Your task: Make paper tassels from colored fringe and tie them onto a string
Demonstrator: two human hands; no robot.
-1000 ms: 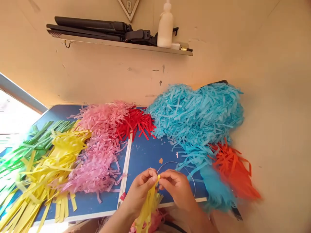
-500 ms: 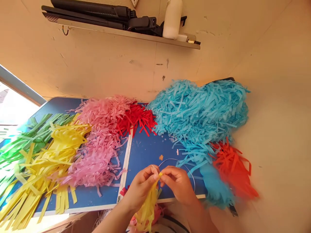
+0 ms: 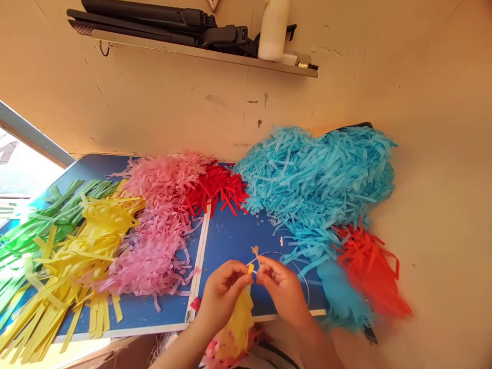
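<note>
My left hand (image 3: 226, 287) pinches the top of a yellow tissue tassel (image 3: 239, 328), whose strips hang down over the table's front edge. Close on its right, my right hand (image 3: 280, 284) has thumb and forefinger closed on a thin white string (image 3: 306, 281) beside the tassel's yellow top. The string curves in a loop behind and to the right of my right hand. Pink and red strips show below the yellow ones near my lap.
On the blue table (image 3: 238, 238) lie green (image 3: 61, 218), yellow (image 3: 103, 230), pink (image 3: 161, 220) and red (image 3: 219, 187) tassels. A large light-blue heap (image 3: 319, 174) and red-orange strips (image 3: 372, 266) are at right. A wall shelf (image 3: 192, 54) holds black items and a white bottle (image 3: 273, 31).
My hands have moved slightly apart at the tassel's top. The yellow top now shows between them, and the hanging strips have shifted.
</note>
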